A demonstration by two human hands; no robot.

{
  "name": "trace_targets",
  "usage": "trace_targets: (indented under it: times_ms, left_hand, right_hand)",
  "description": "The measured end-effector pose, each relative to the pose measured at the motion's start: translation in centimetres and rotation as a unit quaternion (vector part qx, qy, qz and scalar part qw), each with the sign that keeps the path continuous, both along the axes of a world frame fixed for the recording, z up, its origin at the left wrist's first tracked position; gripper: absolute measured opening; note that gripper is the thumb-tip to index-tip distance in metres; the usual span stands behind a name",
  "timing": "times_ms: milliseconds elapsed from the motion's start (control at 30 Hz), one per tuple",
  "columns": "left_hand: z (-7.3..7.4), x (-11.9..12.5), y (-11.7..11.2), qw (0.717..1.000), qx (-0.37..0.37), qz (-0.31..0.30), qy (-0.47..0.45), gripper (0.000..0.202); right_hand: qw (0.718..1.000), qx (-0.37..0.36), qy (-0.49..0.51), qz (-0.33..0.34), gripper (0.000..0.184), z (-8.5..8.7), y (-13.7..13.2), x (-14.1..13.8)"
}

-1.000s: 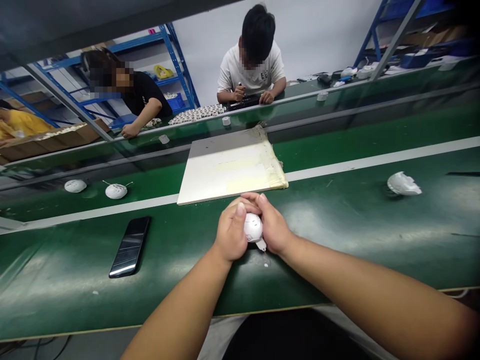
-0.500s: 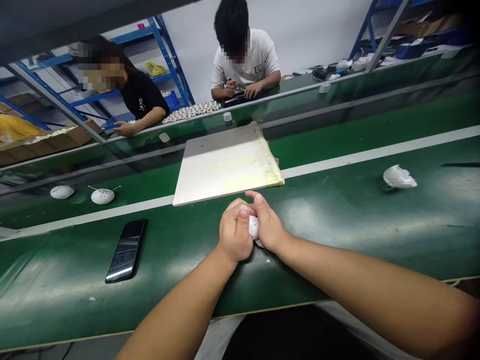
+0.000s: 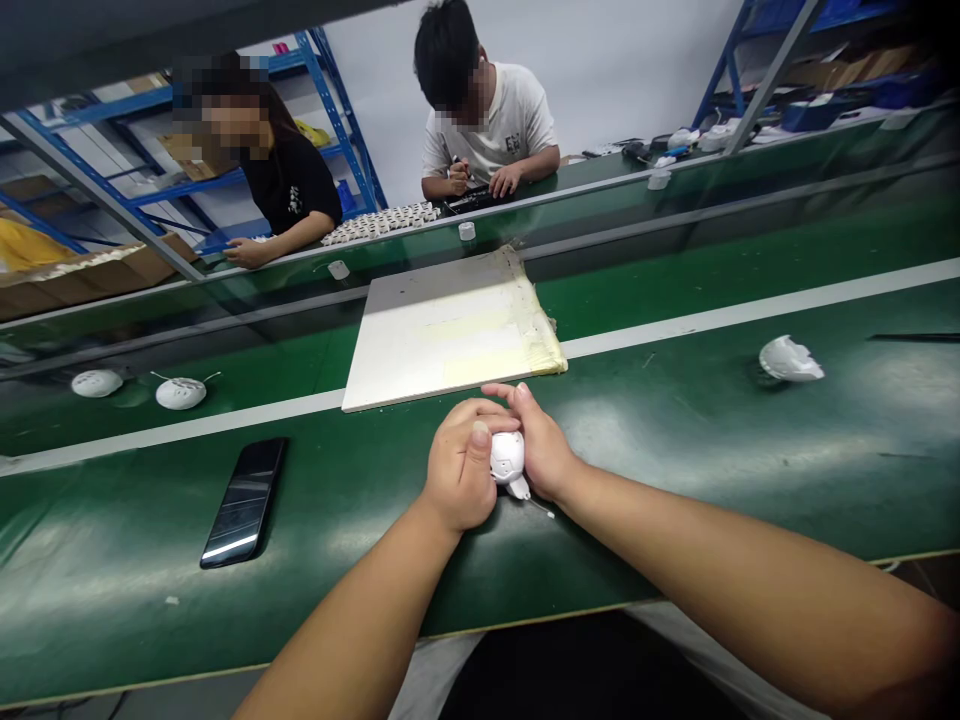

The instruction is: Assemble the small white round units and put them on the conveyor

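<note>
Between my two hands, low over the green bench, is a small rounded white plastic housing (image 3: pixel 508 456). A narrow tab and a thin white cable (image 3: pixel 541 507) stick out from its near side. My left hand (image 3: pixel 463 465) wraps it from the left, thumb along its side and fingers over the far side. From the right, my right hand (image 3: pixel 541 445) cups it with the palm, its fingers closing round toward the left ones. The fingertips partly cover the housing's far side.
A white board (image 3: pixel 442 325) with yellowed tape lies ahead of my hands. A black phone (image 3: pixel 245 502) rests at left, beyond it two white shells (image 3: pixel 181 393). At right sits a broken-edged white shell (image 3: pixel 790 359). Two people work across the line (image 3: pixel 491 130).
My hands have parted slightly, so more of the white housing shows, with its tab and cable now visible. The whole view has shifted a little.
</note>
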State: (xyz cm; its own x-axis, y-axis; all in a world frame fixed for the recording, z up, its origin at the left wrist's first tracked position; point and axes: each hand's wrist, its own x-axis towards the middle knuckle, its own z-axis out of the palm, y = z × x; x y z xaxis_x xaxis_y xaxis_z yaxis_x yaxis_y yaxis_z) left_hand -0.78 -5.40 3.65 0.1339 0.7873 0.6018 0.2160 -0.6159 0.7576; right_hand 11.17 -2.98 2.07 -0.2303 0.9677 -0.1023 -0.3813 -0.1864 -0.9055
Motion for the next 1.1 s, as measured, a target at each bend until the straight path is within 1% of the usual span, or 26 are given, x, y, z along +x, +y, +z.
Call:
trace_targets:
  times_ms: [133,233,367,433,500,533,567,600,633,667,700,733,767,833,867,933,967,1000,1033,1100]
  left_hand:
    - [0.2,0.5,-0.5,1.0,-0.007,0.017,-0.004,0.044]
    - [0.4,0.6,-0.7,0.999,-0.001,0.039,0.008,0.042]
    - [0.4,0.8,-0.4,0.999,0.014,0.029,0.021,0.043]
    - [0.2,0.8,-0.1,0.999,0.01,0.041,0.033,0.043]
    - [-0.1,0.5,0.2,0.998,-0.035,0.057,0.021,0.051]
    - [-0.2,0.4,0.3,0.996,-0.076,0.043,0.004,0.06]
    - [-0.3,0.1,0.5,0.992,-0.122,0.007,-0.015,0.068]
    - [-0.4,-0.1,0.6,0.985,-0.165,-0.041,-0.03,0.074]
    - [-0.4,-0.3,0.7,0.975,-0.2,-0.088,-0.036,0.077]
    - [-0.3,-0.6,0.8,0.967,-0.223,-0.12,-0.037,0.077]
    - [-0.2,-0.7,0.8,0.962,-0.238,-0.132,-0.033,0.076]
    - [0.0,-0.9,0.8,0.96,-0.248,-0.128,-0.026,0.073]
    - [0.2,-1.0,0.8,0.96,-0.254,-0.118,-0.018,0.071]
    - [0.6,-1.2,0.8,0.962,-0.249,-0.113,0.004,0.07]
    - [0.8,-1.2,0.7,0.965,-0.234,-0.118,0.019,0.071]
    - [1.0,-1.1,0.6,0.971,-0.191,-0.135,0.047,0.068]
    - [1.0,-1.1,0.6,0.972,-0.174,-0.145,0.058,0.064]
    - [1.0,-1.0,0.6,0.972,-0.165,-0.152,0.066,0.061]
    - [0.9,-1.0,0.6,0.972,-0.163,-0.154,0.069,0.061]
    - [0.7,-0.9,0.6,0.972,-0.17,-0.143,0.077,0.062]
  right_hand:
    - [0.995,0.041,-0.085,-0.013,0.061,0.6,-0.6,0.4]
    - [0.991,0.07,-0.108,-0.019,0.06,0.8,-0.9,0.2]
    - [0.985,0.1,-0.139,-0.021,0.063,0.8,-0.5,0.6]
    - [0.975,0.146,-0.164,-0.024,0.064,1.0,0.0,1.4]
    - [0.95,0.238,-0.195,-0.045,0.065,1.3,0.4,2.3]
    - [0.931,0.291,-0.21,-0.06,0.068,1.4,0.6,2.7]
    - [0.911,0.339,-0.222,-0.071,0.071,1.5,0.7,3.1]
    - [0.894,0.379,-0.23,-0.072,0.073,1.6,0.7,3.4]
    - [0.882,0.406,-0.233,-0.061,0.075,1.6,0.7,3.6]
    - [0.878,0.418,-0.228,-0.045,0.077,1.6,0.7,3.7]
    - [0.884,0.414,-0.215,-0.035,0.08,1.6,0.7,3.7]
    - [0.896,0.398,-0.195,-0.042,0.082,1.6,0.8,3.6]
    - [0.91,0.372,-0.17,-0.064,0.082,1.6,0.9,3.5]
    - [0.941,0.302,-0.111,-0.106,0.075,1.8,1.2,3.3]
    - [0.957,0.26,-0.083,-0.095,0.07,1.8,1.4,3.1]
    - [0.983,0.178,-0.046,-0.009,0.064,1.8,1.8,3.0]
    - [0.988,0.146,-0.036,0.034,0.064,1.7,1.9,3.0]
    - [0.989,0.127,-0.032,0.062,0.065,1.5,1.9,3.0]
    - [0.989,0.123,-0.034,0.07,0.065,1.3,1.9,2.9]
    - [0.987,0.142,-0.049,0.054,0.062,0.9,1.7,2.9]
